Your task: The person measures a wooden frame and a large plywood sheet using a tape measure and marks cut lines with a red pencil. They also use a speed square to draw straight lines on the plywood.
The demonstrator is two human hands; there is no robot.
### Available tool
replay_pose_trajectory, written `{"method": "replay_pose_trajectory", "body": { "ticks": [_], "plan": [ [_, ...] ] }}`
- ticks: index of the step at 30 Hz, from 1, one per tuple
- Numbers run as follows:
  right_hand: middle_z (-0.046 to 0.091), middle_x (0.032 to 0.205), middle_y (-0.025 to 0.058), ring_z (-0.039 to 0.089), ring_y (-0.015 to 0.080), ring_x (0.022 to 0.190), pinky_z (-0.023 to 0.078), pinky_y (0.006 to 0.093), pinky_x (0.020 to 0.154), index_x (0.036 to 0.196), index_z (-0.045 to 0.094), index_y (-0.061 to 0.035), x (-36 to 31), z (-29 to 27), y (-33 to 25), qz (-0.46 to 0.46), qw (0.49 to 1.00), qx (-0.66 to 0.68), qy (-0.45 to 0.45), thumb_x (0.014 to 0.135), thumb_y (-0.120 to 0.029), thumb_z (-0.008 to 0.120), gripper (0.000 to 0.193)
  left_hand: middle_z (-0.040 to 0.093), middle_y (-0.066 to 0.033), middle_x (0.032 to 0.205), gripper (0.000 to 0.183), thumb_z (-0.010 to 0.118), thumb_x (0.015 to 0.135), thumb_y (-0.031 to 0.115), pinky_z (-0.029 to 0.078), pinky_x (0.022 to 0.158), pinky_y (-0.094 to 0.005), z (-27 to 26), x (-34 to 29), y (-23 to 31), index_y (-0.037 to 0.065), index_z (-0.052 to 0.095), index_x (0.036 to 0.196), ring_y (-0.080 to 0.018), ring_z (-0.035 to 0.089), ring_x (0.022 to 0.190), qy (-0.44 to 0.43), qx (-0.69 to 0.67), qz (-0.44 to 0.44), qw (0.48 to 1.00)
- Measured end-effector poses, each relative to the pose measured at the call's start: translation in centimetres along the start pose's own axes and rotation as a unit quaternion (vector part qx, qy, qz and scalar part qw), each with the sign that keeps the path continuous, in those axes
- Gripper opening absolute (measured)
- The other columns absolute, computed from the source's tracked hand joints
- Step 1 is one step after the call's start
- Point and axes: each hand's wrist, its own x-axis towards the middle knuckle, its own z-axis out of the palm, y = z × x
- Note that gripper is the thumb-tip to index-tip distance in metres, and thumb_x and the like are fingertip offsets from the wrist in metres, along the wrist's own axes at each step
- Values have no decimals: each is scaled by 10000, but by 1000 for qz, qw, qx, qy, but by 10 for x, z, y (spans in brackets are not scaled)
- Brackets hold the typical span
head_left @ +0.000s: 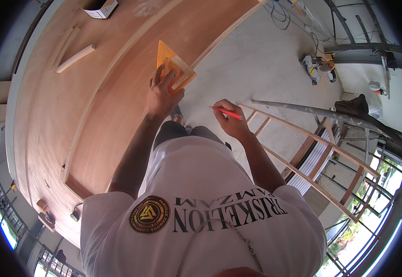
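Observation:
My left hand (162, 98) is closed on an orange triangular speed square (164, 51). It holds the square at the right edge of a reddish-brown plywood panel (131, 78); whether the square rests flat on the edge I cannot tell. To the right, over the grey floor, my right hand (233, 123) pinches a red pencil (228, 112). The pencil's tip points left toward the square and is apart from the panel.
A short wood strip (76, 58) and an open box (101, 10) lie on the panelled surface. Right of me are a wooden ladder-like frame (329, 144), a long metal pole (297, 109) and a power saw (311, 69). Cords (279, 16) trail over the far floor.

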Motion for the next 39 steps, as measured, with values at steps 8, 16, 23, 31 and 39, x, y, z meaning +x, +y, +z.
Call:
{"method": "replay_pose_trajectory", "body": {
  "ticks": [8, 16, 23, 31, 39],
  "plan": [
    [721, 948, 90, 680, 176, 862, 532, 307, 747, 1086, 669, -17, 101, -65, -2, -29, 997, -5, 65, 988, -93, 625, 131, 409, -161, 1580, 655, 824, 720, 186, 476, 1077, -498, 54, 102, 17, 127, 634, 1344, -447, 499, 1303, -29, 11, -24, 999],
    [722, 898, 115, 677, 175, 778, 535, 302, 711, 1074, 654, 10, 209, -108, 43, -84, 991, 92, 40, 983, -74, 629, 126, 433, -211, 1569, 710, 876, 716, 211, 485, 1083, -499, 88, 133, 40, 151, 632, 1380, -456, 505, 1338, -28, 63, -82, 994],
    [720, 933, 72, 671, 135, 843, 530, 286, 756, 1048, 663, 0, 277, -109, 76, -165, 976, 144, 21, 987, -77, 632, 103, 468, -212, 1545, 700, 881, 740, 241, 492, 1077, -490, 113, 143, 53, 160, 632, 1389, -432, 517, 1353, 5, 79, -78, 994],
    [739, 979, 93, 707, 161, 881, 550, 300, 779, 1038, 663, -1, 289, -112, 93, -167, 976, 142, -19, 982, -72, 632, 96, 486, -209, 1532, 694, 886, 735, 257, 500, 1066, -474, 126, 151, 56, 151, 643, 1377, -417, 532, 1346, 17, 91, -90, 992],
    [751, 991, 112, 722, 184, 901, 555, 315, 794, 1023, 659, -3, 287, -107, 89, -176, 976, 119, -43, 980, -71, 626, 87, 509, -228, 1504, 682, 892, 738, 273, 491, 1072, -474, 115, 147, 49, 135, 649, 1360, -413, 542, 1338, 20, 75, -64, 995]
  ]
}}
